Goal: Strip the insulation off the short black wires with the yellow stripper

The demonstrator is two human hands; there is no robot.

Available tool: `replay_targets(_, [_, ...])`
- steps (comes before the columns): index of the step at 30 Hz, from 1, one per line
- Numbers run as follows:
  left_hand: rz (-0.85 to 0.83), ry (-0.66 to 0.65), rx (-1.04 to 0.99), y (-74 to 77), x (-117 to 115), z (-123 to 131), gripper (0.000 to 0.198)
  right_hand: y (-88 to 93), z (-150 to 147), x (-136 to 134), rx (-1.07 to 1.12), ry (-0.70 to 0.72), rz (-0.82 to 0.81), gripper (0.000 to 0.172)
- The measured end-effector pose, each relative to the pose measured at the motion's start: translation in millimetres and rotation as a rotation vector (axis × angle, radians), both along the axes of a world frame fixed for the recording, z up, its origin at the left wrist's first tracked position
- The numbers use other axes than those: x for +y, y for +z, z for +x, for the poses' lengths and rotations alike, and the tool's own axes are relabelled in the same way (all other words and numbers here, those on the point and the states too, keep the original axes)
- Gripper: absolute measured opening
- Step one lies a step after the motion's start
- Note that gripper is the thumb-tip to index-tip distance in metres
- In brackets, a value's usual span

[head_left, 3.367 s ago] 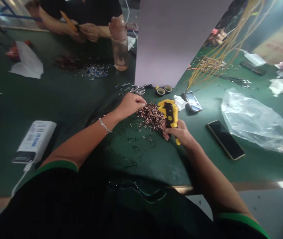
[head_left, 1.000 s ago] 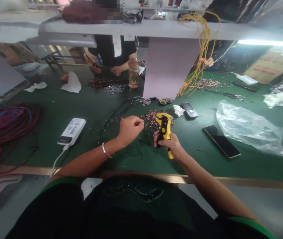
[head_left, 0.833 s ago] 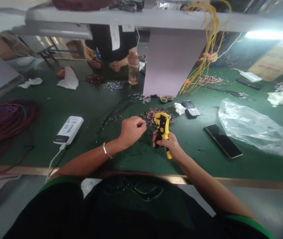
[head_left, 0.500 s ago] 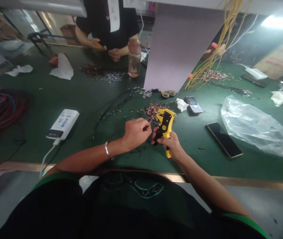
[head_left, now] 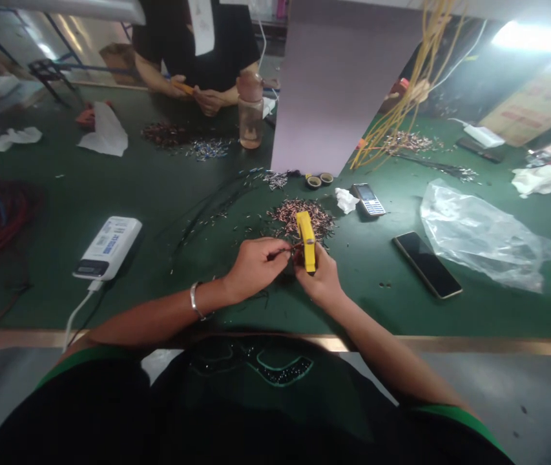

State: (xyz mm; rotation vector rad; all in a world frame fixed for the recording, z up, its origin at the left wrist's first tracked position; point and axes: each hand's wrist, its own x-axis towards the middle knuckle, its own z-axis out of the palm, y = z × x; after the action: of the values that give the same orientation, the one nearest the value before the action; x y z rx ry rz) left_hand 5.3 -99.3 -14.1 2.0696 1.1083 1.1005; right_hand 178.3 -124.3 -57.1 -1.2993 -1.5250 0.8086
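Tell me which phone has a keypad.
The small silver one beside the tissue; the black smartphone shows only a dark glass screen.

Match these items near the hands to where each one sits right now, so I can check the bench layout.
Items:
1. Yellow wire stripper
2. Heap of copper-coloured wire pieces
3. White power bank
4. Black rectangular smartphone

Places:
A. Beside the clear plastic bag
B. Just beyond the stripper, away from the person
C. Held in the right hand
D. Left of the left hand, with a white cable attached

Pairs: 1-C; 2-B; 3-D; 4-A
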Motion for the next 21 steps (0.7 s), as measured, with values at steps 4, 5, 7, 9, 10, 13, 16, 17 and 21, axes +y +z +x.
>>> replay_targets(4, [-0.042, -0.066, -0.012, 4.9, 1.9, -1.9, 0.018, -6.1, 2.1, -2.2, -0.213, -0.052, 0.178, 0.041])
replay_targets(5, [-0.043, -0.074, -0.014, 5.0, 2.2, -2.1, 0.018, -7.2, 2.3, -2.6, -0.240, -0.056, 0.214, 0.045])
replay_targets(7, [-0.045, -0.077, -0.009, 4.0, 2.7, -2.1, 0.018, -8.7, 2.5, -3.4, -0.273, -0.054, 0.270, 0.048])
replay_targets(9, [-0.055, -0.078, 0.001, 2.5, 3.0, -2.1, 0.017, -9.6, 2.9, -4.0, -0.297, -0.044, 0.309, 0.050])
replay_targets(10, [-0.061, -0.075, 0.006, 1.8, 3.0, -2.2, 0.016, -9.9, 3.1, -4.3, -0.310, -0.041, 0.326, 0.050])
replay_targets(13, [-0.069, -0.070, 0.026, 1.2, 3.2, -2.8, 0.013, -11.0, 3.8, -4.8, -0.349, -0.054, 0.387, 0.048])
replay_targets(16, [-0.043, -0.074, 0.047, 2.3, 3.0, -3.2, 0.014, -11.4, 4.0, -5.1, -0.367, -0.067, 0.427, 0.044])
replay_targets(17, [-0.026, -0.077, 0.051, 2.8, 2.8, -3.1, 0.016, -11.2, 4.1, -5.2, -0.371, -0.069, 0.427, 0.043])
replay_targets(21, [0.060, -0.093, 0.052, 4.1, 1.0, -1.9, 0.021, -9.6, 3.9, -6.2, -0.388, -0.084, 0.428, 0.040])
